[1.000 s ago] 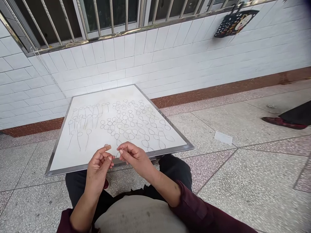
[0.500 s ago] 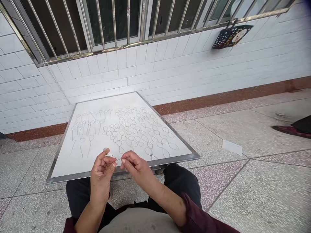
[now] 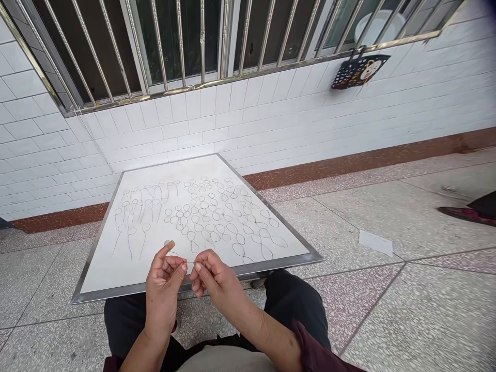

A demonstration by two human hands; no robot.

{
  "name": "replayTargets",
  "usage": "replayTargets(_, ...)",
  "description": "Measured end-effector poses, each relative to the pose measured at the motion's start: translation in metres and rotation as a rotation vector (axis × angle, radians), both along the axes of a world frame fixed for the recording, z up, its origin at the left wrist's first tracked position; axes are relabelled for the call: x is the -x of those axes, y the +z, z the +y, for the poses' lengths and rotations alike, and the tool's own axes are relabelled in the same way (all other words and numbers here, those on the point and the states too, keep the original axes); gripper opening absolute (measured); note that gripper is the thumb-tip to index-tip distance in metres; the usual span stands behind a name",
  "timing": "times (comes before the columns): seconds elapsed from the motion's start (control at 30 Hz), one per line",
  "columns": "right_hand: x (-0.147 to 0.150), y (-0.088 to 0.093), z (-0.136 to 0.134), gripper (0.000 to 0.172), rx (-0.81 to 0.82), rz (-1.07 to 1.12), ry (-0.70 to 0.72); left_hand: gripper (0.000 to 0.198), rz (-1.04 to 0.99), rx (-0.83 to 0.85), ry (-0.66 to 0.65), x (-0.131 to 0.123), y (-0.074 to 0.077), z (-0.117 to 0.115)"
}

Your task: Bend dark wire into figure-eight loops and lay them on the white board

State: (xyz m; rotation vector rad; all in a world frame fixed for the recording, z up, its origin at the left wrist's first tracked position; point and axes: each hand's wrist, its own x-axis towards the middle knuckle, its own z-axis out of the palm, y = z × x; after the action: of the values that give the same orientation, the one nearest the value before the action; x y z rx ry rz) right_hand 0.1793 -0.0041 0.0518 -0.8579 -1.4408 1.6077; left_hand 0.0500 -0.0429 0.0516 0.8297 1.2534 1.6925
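Near edge of the board, left hand [image 3: 165, 289]: raised with the palm turned inward and the fingers curled narrowly, a thin wire [image 3: 179, 255] being pinched at the fingertips.
Right hand [image 3: 217, 284]: kept just beside the left and closed narrowly, with thumb and fingers bunched on the wire's other end; the exact grip is partly hidden by the fingers.
Wire: held in a shallow arc between both hands, above the board, so that it is kept off the surface.
Forearms: angled inward from a maroon sleeve [image 3: 312, 351], which places the hands close together at the middle.
Lap: dark trousers [image 3: 296, 305] are seen beneath the board.
Board: a white board with a metal frame [image 3: 127, 291] is rested across the knees, so that a broad surface is offered in front of the hands.
Wire loops [image 3: 201, 217]: many small figure-eight shapes are laid out in rows on the board, with a stemmed group placed to the left.
Far side: a white tiled wall [image 3: 271, 119] is topped by a barred window [image 3: 182, 46], and a black dotted basket [image 3: 359, 71] is hung from the bars.
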Motion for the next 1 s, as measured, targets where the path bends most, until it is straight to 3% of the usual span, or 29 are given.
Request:
replayTargets(0.2, 0.0, -0.003, -0.003, 0.036, 0.165, 0.205, 0.038, 0.051, -0.047, 0.023, 0.006, 0.001, 0.002, 0.003)
replayTargets(0.37, -0.009, 0.003, 0.001, 0.034, 0.21, 0.124, 0.178, 0.051, 0.012, 0.063, -0.076, 0.007, 0.011, 0.004)
replayTargets(0.53, -0.015, 0.005, 0.006, 0.031, 0.234, 0.156, 0.213, 0.047, 0.046, 0.09, -0.155, 0.011, 0.014, 0.006)
replayTargets(0.7, -0.016, 0.0, 0.003, 0.023, 0.434, 0.492, 0.223, 0.048, -0.07, 0.024, -0.022, 0.015, 0.017, 0.007)
replayTargets(0.77, -0.015, -0.002, 0.001, 0.028, 0.479, 0.543, 0.258, 0.05, -0.087, 0.014, -0.014, 0.016, 0.019, 0.005)
replayTargets(0.87, -0.015, -0.005, 0.001, 0.041, 0.582, 0.457, 0.317, 0.047, -0.038, 0.035, -0.127, 0.015, 0.022, 0.002)
replayTargets(1.0, -0.019, -0.01, 0.003, 0.026, 0.664, 0.278, 0.448, 0.04, 0.053, 0.057, -0.296, 0.017, 0.024, -0.001)
